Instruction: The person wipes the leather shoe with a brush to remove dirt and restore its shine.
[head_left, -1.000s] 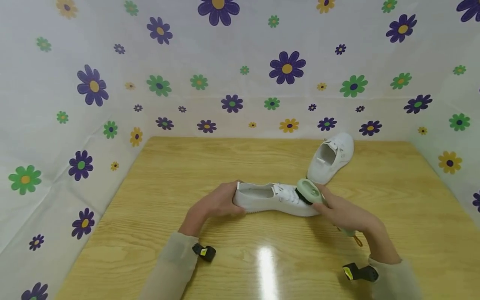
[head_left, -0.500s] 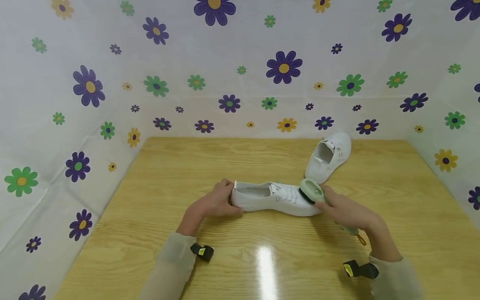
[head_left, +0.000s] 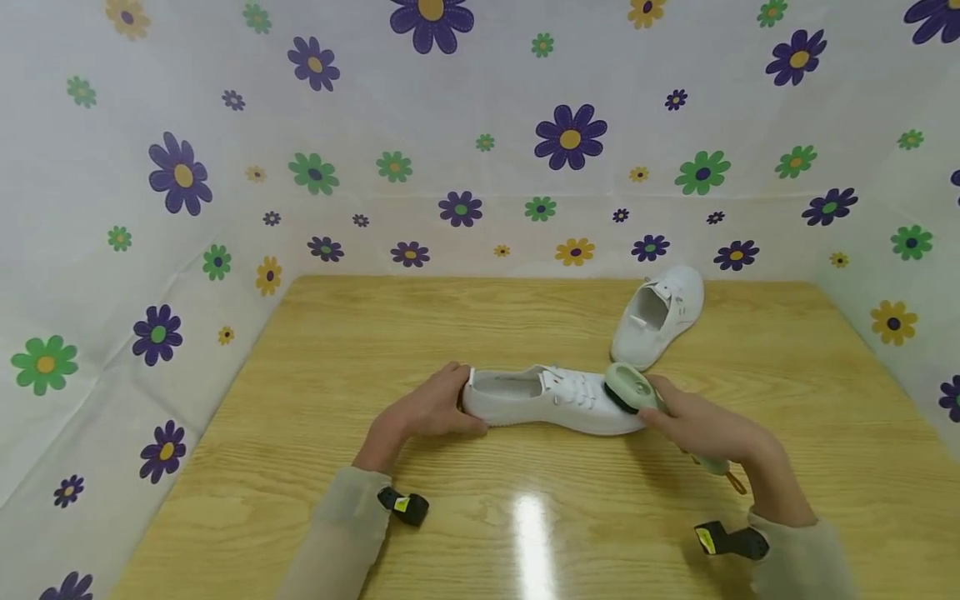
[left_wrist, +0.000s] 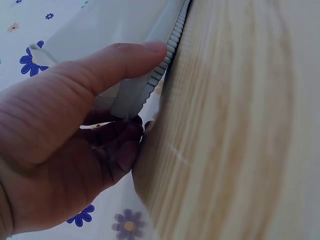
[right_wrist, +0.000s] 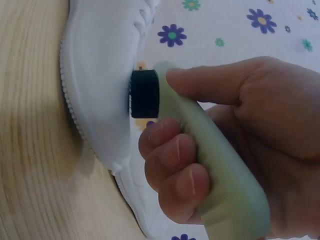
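Note:
A white lace-up shoe [head_left: 517, 410] lies sole down across the table, its toe to the right. My left hand [head_left: 429, 407] grips its heel; in the left wrist view the thumb [left_wrist: 127, 60] presses the side just above the ridged sole, and the other fingers curl behind the heel. My right hand [head_left: 708, 425] holds a pale green shoe brush [head_left: 632, 385] by its handle. In the right wrist view the brush's dark bristles [right_wrist: 145, 94] meet the top of the toe, below the laces.
A second white shoe [head_left: 660, 317] sits behind, near the table's back edge, its toe pointing away. The wooden table [head_left: 360, 325] meets a flower-patterned cloth [head_left: 420, 125] at the back and sides. An orange loop [head_left: 736, 482] hangs from the brush handle.
The brush in my right hand has slid a little to the right, from beside the laces towards the toe tip. My left hand still holds the heel, and the shoe stays in place.

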